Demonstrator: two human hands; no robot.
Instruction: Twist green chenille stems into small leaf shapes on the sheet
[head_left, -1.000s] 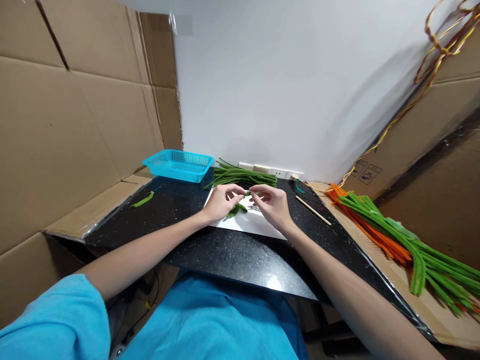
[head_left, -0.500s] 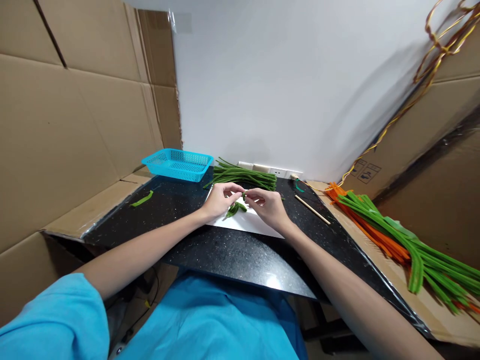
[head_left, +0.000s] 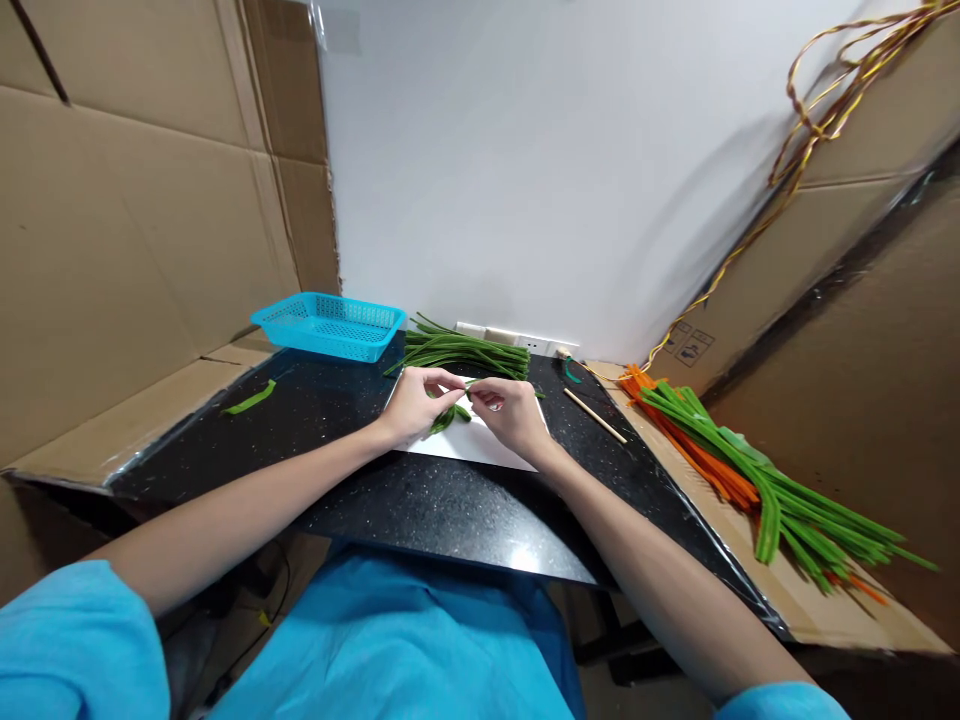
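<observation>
A small green piece [head_left: 469, 391] is held above the near-middle of the table, over a white sheet [head_left: 471, 450]. The left hand [head_left: 417, 405] pinches it from the left between thumb and forefinger; the right hand [head_left: 516, 412] grips it from the right the same way, with its other fingers curled. Most of the piece is covered by the fingertips, so its exact shape cannot be told.

Just below, folded green strips [head_left: 448, 418] lie on the sheet, partly behind the left hand. The sheet rests on a black table [head_left: 450, 505]. Beyond the hands, at the far side, a dark green bundle [head_left: 469, 353] lies crosswise in front of a socket strip [head_left: 504, 337] at the foot of the wall [head_left: 525, 150]. A blue basket [head_left: 330, 340] stands to its left, and nearer on the left a bright green strip [head_left: 251, 398] lies alone. Right of the hands, a thin stick [head_left: 595, 416] lies slantwise. Farther right, on cardboard [head_left: 832, 625], a bright green bundle [head_left: 757, 470] lies partly over an orange bundle [head_left: 694, 455]. A twisted cable [head_left: 724, 268] hangs at the far right.
</observation>
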